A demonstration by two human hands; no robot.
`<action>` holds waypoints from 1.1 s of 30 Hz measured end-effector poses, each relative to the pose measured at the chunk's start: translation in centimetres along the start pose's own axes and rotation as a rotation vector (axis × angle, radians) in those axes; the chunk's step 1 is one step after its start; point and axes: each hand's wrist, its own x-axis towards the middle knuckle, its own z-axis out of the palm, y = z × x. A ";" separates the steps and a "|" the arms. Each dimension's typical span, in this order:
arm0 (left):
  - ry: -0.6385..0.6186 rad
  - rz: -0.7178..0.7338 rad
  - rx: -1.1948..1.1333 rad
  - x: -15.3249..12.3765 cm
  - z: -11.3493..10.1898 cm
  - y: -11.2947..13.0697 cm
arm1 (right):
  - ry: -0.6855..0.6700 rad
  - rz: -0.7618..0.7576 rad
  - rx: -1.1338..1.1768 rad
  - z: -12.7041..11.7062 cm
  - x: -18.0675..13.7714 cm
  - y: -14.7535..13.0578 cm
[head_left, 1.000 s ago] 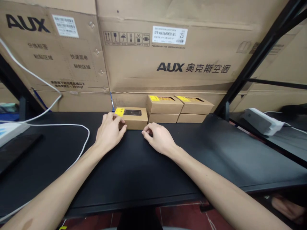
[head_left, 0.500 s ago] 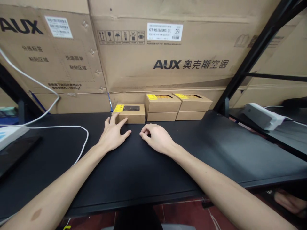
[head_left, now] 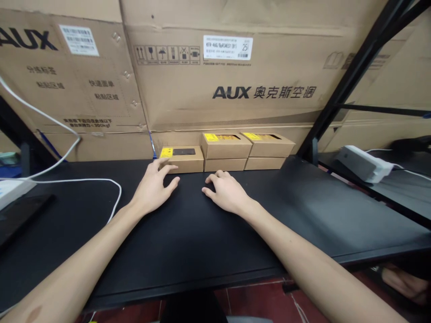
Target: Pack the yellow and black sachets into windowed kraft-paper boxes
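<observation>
My left hand (head_left: 153, 188) rests on the black table top (head_left: 242, 237), its fingers spread and their tips overlapping the lower front of a kraft cardboard box (head_left: 184, 163) with a yellow label and a dark window. It holds nothing. My right hand (head_left: 224, 193) lies on the table with slightly bent fingers, empty, just in front of two stacks of two similar kraft boxes (head_left: 224, 151) (head_left: 267, 151). Those stacks touch nothing of mine.
Large cardboard AUX cartons (head_left: 218, 76) stand behind the boxes. A white cable (head_left: 116, 193) and a power strip (head_left: 13, 190) lie at the left, beside a dark flat device (head_left: 23, 215). A black metal shelf frame (head_left: 340, 85) and white adapter (head_left: 363, 163) are at the right.
My left hand has drawn back from the top of the single box to its front. My right fingers have loosened a little. The view has shifted slightly.
</observation>
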 end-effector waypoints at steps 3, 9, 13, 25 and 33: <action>-0.106 0.074 -0.028 -0.2 -0.2 0.9 | -0.003 0.055 -0.038 -0.2 0.0 0.3; -0.379 0.090 -0.051 -1.0 0.6 1.1 | -0.039 0.064 0.030 -0.1 0.2 0.7; -0.430 0.072 -0.046 -1.0 0.3 1.1 | -0.034 0.060 0.029 0.0 0.3 0.8; -0.454 0.091 -0.036 -0.9 0.0 1.2 | -0.032 0.047 0.026 0.0 0.3 0.8; -0.454 0.102 -0.028 -0.8 -0.2 1.2 | -0.039 0.042 0.035 0.0 0.3 0.9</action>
